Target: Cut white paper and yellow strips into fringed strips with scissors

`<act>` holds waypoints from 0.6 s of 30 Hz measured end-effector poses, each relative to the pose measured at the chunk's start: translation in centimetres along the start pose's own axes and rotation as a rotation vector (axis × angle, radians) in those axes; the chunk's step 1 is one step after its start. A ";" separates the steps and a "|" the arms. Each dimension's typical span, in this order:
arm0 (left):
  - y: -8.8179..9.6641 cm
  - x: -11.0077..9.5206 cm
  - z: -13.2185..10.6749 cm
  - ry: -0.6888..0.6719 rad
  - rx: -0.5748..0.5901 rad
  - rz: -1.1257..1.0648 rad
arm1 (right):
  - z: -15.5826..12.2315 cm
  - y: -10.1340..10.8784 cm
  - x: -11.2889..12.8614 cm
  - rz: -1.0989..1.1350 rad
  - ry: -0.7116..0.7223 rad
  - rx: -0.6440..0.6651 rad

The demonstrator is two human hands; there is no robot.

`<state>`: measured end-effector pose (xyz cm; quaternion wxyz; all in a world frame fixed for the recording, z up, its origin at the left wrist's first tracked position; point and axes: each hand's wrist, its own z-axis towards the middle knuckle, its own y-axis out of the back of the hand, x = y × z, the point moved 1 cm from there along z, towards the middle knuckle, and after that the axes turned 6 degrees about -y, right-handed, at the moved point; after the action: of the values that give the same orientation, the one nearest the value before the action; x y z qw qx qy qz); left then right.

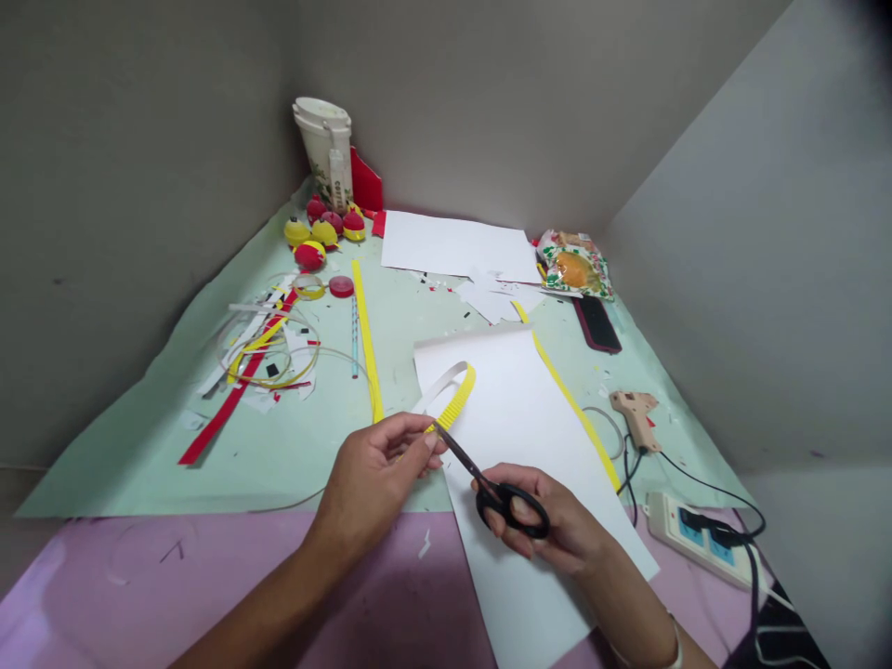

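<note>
The left hand (380, 465) pinches one end of a narrow yellow paper strip with fringe cuts along its edge (456, 401), thumb and fingertips closed on it just above the large white paper sheet (530, 437); the strip arches up and away toward a white strip curling beside it. The right hand (550, 525) grips the black-handled scissors (498, 488), fingers closed through the loops, with the blade tips meeting the strip right beside the left fingertips. The step in hand appears to be snipping the fringe. For an even result, hold the strip taut, present its edge square to the blades, keep each cut to equal depth short of the far edge, and advance the strip after each snip. Keep the left fingertips clear of the blades. A beige hot glue gun (636, 415) lies near the sheet's right edge, unused.
</note>
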<state>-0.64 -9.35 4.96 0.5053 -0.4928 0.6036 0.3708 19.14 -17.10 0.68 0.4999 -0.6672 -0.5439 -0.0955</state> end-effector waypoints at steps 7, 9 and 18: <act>0.2 0.2 0.1 -0.005 -0.008 0.046 | 0.1 -0.2 -0.1 -0.039 0.007 0.014; 0.4 0.3 0.2 0.030 0.017 -0.018 | -0.2 -0.4 0.2 -0.224 0.049 -0.067; 0.4 0.0 0.3 0.158 0.020 -0.164 | -2.2 -1.9 1.0 -1.434 0.645 -0.470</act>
<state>-0.98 -8.96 4.84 0.4896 -0.5631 0.6030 0.2822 18.93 -18.35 3.50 0.2964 -0.1845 -0.6335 -0.6905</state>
